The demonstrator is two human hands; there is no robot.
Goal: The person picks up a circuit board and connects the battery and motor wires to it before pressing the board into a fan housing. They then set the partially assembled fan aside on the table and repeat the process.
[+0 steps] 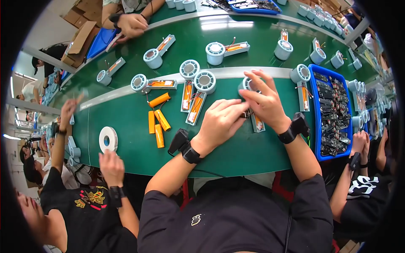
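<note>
My left hand (223, 124) is closed, its fingertips pinching a small dark part (246, 114), mostly covered by the fingers. My right hand (268, 101) meets it there; its thumb and index finger are bent in a pinch while the other fingers stand apart. What the right fingertips hold is hidden. Beneath both hands lies a light-blue handheld fan body (258, 124), its round head partly covered by my right hand and its open handle pointing toward me. Left of my hands, two similar fan bodies (205, 81) lie together, with orange batteries and wires in their open handles.
Right of my hands stands a blue tray (312, 109) of dark circuit boards. Several loose orange batteries (159, 135) and a white tape roll (102, 139) lie to the left. More fan bodies (215, 52) line the far green strip. Co-workers' hands (112, 168) are at both sides.
</note>
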